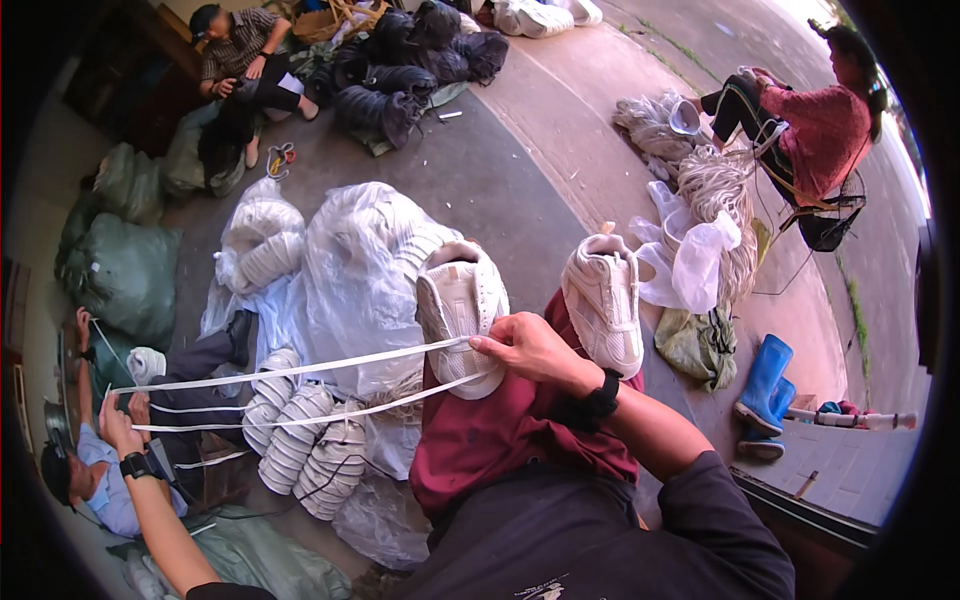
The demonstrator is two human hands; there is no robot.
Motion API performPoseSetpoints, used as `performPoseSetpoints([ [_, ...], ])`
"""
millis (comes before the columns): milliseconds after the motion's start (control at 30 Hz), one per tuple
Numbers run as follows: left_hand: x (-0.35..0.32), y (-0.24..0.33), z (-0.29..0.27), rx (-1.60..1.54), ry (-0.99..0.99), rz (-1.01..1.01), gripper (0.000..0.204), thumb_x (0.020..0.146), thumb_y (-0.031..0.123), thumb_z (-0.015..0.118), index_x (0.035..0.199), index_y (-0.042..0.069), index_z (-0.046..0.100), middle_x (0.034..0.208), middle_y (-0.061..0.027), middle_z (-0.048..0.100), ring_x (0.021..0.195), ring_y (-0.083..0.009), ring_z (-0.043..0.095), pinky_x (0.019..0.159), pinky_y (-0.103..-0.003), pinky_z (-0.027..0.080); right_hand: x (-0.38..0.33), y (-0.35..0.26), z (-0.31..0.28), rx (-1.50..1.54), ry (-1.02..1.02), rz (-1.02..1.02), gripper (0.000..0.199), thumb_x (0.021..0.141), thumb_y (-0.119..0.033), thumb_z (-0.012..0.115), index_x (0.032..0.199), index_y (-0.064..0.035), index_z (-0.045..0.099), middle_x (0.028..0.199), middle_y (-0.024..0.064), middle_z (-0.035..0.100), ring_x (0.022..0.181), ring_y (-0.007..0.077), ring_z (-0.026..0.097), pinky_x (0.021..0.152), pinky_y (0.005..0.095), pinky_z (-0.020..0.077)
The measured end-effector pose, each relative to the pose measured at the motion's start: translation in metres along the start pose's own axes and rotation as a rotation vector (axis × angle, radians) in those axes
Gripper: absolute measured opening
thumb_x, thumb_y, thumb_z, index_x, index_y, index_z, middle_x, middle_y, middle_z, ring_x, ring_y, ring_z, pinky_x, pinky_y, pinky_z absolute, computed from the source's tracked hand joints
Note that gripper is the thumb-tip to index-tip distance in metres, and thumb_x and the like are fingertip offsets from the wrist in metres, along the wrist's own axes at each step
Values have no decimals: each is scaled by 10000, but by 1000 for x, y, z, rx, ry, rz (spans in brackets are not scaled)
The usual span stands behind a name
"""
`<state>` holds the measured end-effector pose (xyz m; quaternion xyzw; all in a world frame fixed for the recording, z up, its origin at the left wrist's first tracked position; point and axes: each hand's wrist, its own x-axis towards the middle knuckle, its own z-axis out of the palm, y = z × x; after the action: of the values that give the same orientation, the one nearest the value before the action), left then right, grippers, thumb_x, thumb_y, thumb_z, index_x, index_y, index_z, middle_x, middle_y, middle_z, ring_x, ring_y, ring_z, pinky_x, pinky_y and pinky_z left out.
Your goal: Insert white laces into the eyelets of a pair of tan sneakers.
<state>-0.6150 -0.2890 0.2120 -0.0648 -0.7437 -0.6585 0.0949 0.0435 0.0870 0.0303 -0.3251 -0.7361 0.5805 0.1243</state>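
A white sneaker point(462, 290) rests toe toward me on my left knee, over maroon trousers point(490, 440). From its lacing area, a long white shoelace point(300, 372) stretches left in two taut strands. My right hand point(525, 350), fingers pinched, grips the lace right at the sneaker. Far out to the left, my left hand point(121, 430) is closed on the other end of the strands. A second white sneaker point(605, 300) sits by my right knee, touched by neither hand. My left fingertips partly overlap a co-worker's hand point(139, 408) behind them.
Bundled white shoes point(300, 440) and a clear plastic bag point(350, 290) lie at left. A co-worker in light blue point(110, 470) sits far left. Two more people sit at the back, near black shoes point(385, 110) and a cord heap point(720, 200). Blue boots point(767, 385) stand right.
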Motion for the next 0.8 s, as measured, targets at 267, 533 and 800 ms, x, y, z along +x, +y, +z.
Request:
performPoseSetpoints([
  [267,6,26,-12,-72,-143,-190,154,870,194,663,978,89,634,834,34,613,446,-13,321,357,-181,199,-4,-30,-12,-17,230,-189,213,899,-214,626,880,-3,596,792,46,580,689,146,521,609,302,433],
  [533,8,36,1,251,-302,-340,244,965,237,459,1117,123,613,1110,-75,616,1020,-173,566,806,-272,470,19,-43,-15,-543,149,-711,254,752,-127,678,1006,-144,665,1307,83,496,1340,329,330,1133,500,206],
  [800,20,23,-11,-66,-241,-157,124,877,204,665,950,106,649,727,73,547,463,-7,318,366,-181,185,47,-57,-13,-709,-80,-815,156,679,-229,720,831,-198,741,1419,31,447,1432,305,155,1148,554,89],
])
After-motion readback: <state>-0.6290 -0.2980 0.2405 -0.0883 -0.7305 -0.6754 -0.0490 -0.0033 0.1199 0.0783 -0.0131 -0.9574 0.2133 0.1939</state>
